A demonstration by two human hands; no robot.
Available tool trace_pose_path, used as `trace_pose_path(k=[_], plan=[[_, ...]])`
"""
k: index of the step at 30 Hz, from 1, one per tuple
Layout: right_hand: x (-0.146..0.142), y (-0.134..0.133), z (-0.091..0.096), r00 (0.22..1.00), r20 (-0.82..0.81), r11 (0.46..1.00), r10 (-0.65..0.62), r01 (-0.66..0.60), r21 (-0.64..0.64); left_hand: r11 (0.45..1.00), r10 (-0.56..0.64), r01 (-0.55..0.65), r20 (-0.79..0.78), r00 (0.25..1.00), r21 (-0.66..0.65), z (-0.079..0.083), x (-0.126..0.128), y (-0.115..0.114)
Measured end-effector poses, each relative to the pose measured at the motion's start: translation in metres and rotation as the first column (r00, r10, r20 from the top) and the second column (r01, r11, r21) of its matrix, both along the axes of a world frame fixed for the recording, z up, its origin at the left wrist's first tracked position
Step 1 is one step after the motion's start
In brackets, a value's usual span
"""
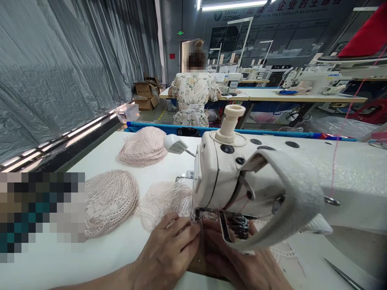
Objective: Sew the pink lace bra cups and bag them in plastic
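Observation:
A white sewing machine [211,169] stands in front of me, with pink thread running to it. A pale pink lace piece [163,199] lies at its needle area and spreads out to the left. My left hand [172,249] is closed, its curled fingers gripping the near edge of the lace beside the presser foot. My right hand [242,257] is under the machine head, its fingers on the lace at the needle; the head and a curved white strap partly hide it. More lace [284,249] shows to the right of this hand.
Two lace stacks, one nearer [111,201] and one farther [143,147], lie on the white table [99,153]. Tweezers or a similar pointed metal tool [344,276] lie at the right. Ahead, a person [193,96] sits with their back to me, near other sewing machines [317,80].

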State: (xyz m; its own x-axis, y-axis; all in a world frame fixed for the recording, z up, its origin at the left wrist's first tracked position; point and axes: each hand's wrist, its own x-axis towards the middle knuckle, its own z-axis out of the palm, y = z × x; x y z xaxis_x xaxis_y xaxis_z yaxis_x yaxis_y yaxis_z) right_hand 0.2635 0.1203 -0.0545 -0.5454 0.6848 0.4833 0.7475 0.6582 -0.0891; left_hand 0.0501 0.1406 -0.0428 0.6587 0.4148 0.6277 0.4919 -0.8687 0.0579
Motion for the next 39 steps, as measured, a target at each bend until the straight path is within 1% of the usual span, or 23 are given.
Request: trace_pose_path(k=[8, 12, 18, 21, 25, 32, 35, 39], plan=[[-0.0013, 0.0022, -0.0032, 0.999, 0.036, 1.000, -0.019, 0.019, -0.003, 1.000, -0.017, 0.017, -0.011, 1.000, -0.008, 0.0026, 0.0005, 0.0023], [-0.0017, 0.0015, -0.0006, 0.999, 0.034, 1.000, -0.017, 0.017, -0.012, 1.000, -0.021, 0.021, -0.005, 1.000, -0.018, 0.0026, 0.0006, 0.0032], [-0.0015, 0.0007, 0.0019, 1.000, 0.025, 1.000, -0.018, 0.018, -0.011, 0.999, -0.026, 0.025, -0.044, 0.999, -0.020, 0.0029, -0.0003, 0.0028], [-0.0013, -0.0001, 0.0010, 0.999, 0.027, 1.000, -0.029, 0.030, -0.010, 1.000, -0.025, 0.024, -0.062, 0.998, -0.010, 0.0017, -0.0012, 0.0031], [-0.0013, 0.0003, 0.0017, 0.999, 0.033, 1.000, -0.016, 0.016, 0.013, 0.998, -0.033, 0.029, -0.089, 0.995, -0.047, -0.0016, -0.0032, 0.0033], [-0.0023, 0.0019, 0.0025, 0.999, 0.029, 0.999, -0.028, 0.027, 0.038, 0.998, -0.020, 0.015, -0.071, 0.997, -0.067, -0.0041, -0.0046, 0.0030], [-0.0027, 0.0023, 0.0021, 0.999, 0.036, 0.999, -0.025, 0.024, 0.028, 0.996, -0.034, 0.028, -0.064, 0.997, -0.084, -0.0038, -0.0042, 0.0035], [-0.0022, 0.0025, 0.0020, 0.998, 0.040, 0.998, -0.038, 0.036, 0.046, 0.996, -0.035, 0.031, -0.043, 0.998, -0.084, -0.0028, -0.0042, 0.0035]])
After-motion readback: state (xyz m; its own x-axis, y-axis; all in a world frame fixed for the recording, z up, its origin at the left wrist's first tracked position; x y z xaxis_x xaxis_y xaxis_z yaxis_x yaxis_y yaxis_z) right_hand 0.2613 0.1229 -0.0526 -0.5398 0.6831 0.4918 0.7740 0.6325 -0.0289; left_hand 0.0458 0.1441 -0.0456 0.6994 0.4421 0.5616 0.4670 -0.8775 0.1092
